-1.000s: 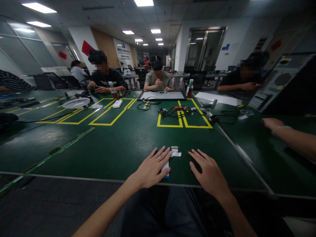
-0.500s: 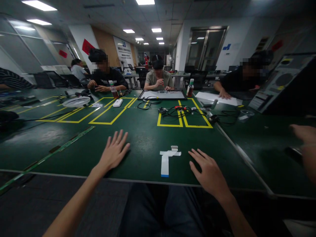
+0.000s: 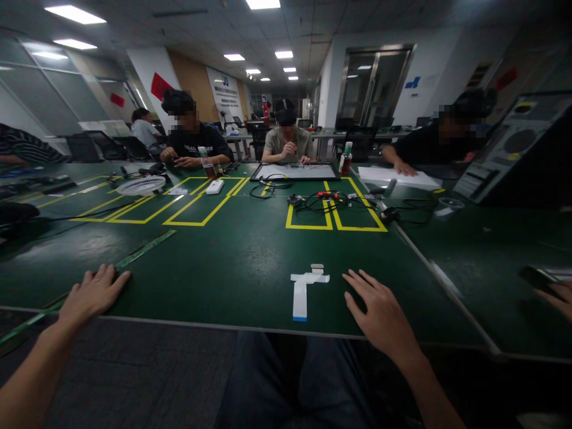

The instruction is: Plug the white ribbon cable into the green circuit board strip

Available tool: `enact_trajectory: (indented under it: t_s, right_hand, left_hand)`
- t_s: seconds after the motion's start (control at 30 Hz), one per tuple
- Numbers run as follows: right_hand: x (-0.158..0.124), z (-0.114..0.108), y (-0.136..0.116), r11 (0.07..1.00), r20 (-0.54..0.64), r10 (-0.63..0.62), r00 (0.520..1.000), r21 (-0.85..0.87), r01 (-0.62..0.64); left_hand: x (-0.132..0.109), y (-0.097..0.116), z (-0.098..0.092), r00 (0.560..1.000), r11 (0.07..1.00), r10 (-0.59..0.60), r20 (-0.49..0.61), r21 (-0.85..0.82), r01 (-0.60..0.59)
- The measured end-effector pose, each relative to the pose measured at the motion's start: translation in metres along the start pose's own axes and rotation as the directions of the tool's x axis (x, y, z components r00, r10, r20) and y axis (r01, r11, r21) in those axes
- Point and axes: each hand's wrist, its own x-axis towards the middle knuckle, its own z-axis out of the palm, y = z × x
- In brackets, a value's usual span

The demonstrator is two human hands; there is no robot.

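My left hand lies over a long, thin green circuit board strip, covering part of its length. The fingers are stretched out with the thumb apart, and I cannot tell whether they press on the strip. The strip slants across the table's left side, and its near end sticks out past the front edge. Open and palm down, my right hand rests on the table with nothing in it. Just left of its fingertips lies a white flat ribbon cable with a blue end and a small connector at the top.
Beyond the yellow tape outlines are a tangle of black cables, a white fan, a white box and drink bottles. A computer case stands at right. Several people sit around the table; another person's hand shows at far right.
My left hand has moved left from the bare table onto the green strip. My right hand and the ribbon cable stay put. The other person's hand at far right has moved lower.
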Motion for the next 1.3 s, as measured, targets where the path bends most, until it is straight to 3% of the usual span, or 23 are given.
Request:
enact_trajectory:
  t_s: [0.1, 0.2, 0.3, 0.4, 0.5, 0.63, 0.8, 0.97, 1.3]
  right_hand:
    - [0.0, 0.001, 0.001, 1.0, -0.006, -0.004, 1.0, -0.004, 0.004]
    - [0.0, 0.002, 0.001, 1.0, -0.01, -0.007, 1.0, -0.006, 0.007]
    - [0.0, 0.002, 0.001, 1.0, -0.013, -0.007, 1.0, -0.004, 0.007]
    - [0.0, 0.001, 0.0, 1.0, -0.007, -0.001, 1.0, -0.011, 0.001]
    - [0.0, 0.0, -0.001, 1.0, -0.002, 0.002, 1.0, -0.015, -0.002]
    - [0.0, 0.0, 0.0, 1.0, -0.008, -0.003, 1.0, -0.01, 0.002]
    - [0.0, 0.001, 0.001, 1.0, -0.005, -0.003, 1.0, -0.013, 0.003]
    - [0.001, 0.001, 0.0, 1.0, -0.015, -0.009, 1.0, -0.017, 0.009]
    - [0.006, -0.006, -0.006, 0.996, -0.087, -0.075, 0.993, 0.051, 0.08]
  left_hand:
    - [0.004, 0.02, 0.0, 0.996, 0.996, -0.089, 0.031, -0.014, 0.09]
    - [0.009, 0.055, -0.001, 0.999, 0.999, -0.015, 0.048, -0.039, 0.016]
    - [0.011, 0.108, -0.001, 0.987, 0.986, 0.139, 0.08, -0.103, -0.13]
    - [0.006, 0.174, -0.005, 0.956, 0.948, 0.278, 0.09, -0.186, -0.258]
    - [-0.008, 0.242, -0.014, 0.908, 0.885, 0.411, 0.081, -0.275, -0.376]
    - [-0.032, 0.322, -0.026, 0.807, 0.768, 0.588, 0.05, -0.347, -0.538]
    - [-0.057, 0.392, -0.035, 0.681, 0.623, 0.732, 0.014, -0.42, -0.66]
    - [-0.075, 0.423, -0.043, 0.622, 0.567, 0.783, 0.022, -0.438, -0.698]
    - [-0.083, 0.421, -0.04, 0.614, 0.547, 0.787, -0.057, -0.396, -0.737]
